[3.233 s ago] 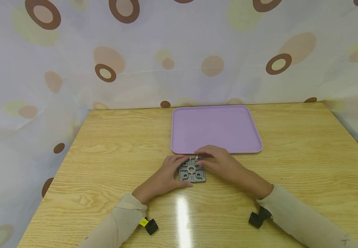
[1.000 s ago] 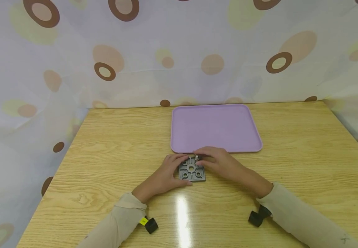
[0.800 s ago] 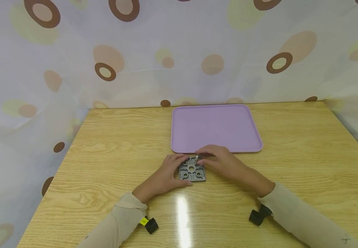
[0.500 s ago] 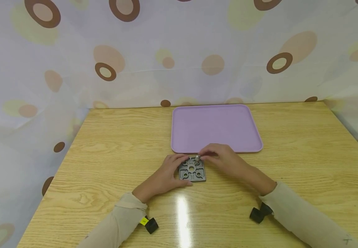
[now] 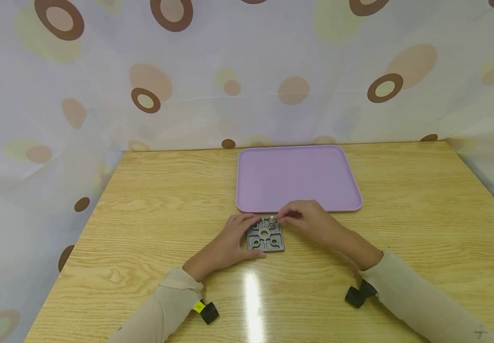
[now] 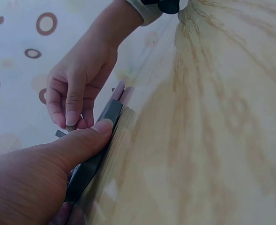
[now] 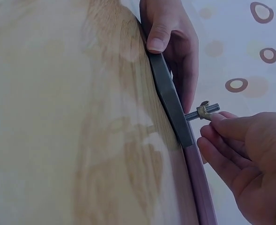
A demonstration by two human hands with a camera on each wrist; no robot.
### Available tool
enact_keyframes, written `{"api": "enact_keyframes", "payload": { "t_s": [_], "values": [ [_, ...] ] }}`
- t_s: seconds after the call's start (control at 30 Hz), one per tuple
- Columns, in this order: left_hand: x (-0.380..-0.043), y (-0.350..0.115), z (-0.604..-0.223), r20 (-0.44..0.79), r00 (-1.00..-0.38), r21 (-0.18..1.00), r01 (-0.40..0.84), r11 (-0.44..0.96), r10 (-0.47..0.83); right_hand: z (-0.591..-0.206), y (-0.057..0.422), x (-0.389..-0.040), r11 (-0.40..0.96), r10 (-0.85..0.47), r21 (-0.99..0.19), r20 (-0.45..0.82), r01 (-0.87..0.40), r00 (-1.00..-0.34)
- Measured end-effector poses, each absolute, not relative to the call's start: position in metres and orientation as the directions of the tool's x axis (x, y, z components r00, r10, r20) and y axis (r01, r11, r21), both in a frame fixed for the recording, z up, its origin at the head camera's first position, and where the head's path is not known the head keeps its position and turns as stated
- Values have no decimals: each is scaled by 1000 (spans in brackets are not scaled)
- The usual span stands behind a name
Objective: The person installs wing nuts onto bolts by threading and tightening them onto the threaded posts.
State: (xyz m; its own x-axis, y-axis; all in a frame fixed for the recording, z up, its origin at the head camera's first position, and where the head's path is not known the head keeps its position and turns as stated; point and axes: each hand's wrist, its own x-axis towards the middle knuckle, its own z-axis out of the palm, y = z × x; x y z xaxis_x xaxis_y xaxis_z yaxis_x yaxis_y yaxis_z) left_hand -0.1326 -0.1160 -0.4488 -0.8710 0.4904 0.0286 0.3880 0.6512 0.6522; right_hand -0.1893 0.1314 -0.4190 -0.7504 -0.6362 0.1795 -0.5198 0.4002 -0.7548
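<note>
A square grey metal plate (image 5: 264,242) with several round holes lies flat on the table. Thumb and fingers of my left hand (image 5: 231,244) grip it by its left side. Near the plate's far right corner a threaded bolt (image 7: 191,116) stands up. Partway along its thread sits a brass-coloured wing nut (image 7: 204,111), with the bolt's end showing past it. My right hand (image 5: 310,221) pinches one wing of the nut between thumb and forefinger, its other fingers curled, as the right wrist view shows. The plate's underside is hidden.
A purple tray (image 5: 294,178) lies right behind the plate, its near rim close to both hands. Wooden tabletop (image 5: 161,200) extends around them. A patterned cloth (image 5: 212,62) hangs along the back and sides. Black wrist cameras (image 5: 209,313) hang below both cuffs.
My right hand has shifted slightly right, from fingers around the bolt to a pinch at the wing nut's right side. The left hand and plate have stayed in place.
</note>
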Motion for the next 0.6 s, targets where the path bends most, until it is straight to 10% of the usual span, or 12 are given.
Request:
{"api": "enact_keyframes", "payload": {
  "t_s": [0.6],
  "values": [
    [-133, -116, -450, 37, -869, 647, 397, 651, 493, -426, 129, -191, 319, -643, -792, 222, -520, -733]
  ]
}}
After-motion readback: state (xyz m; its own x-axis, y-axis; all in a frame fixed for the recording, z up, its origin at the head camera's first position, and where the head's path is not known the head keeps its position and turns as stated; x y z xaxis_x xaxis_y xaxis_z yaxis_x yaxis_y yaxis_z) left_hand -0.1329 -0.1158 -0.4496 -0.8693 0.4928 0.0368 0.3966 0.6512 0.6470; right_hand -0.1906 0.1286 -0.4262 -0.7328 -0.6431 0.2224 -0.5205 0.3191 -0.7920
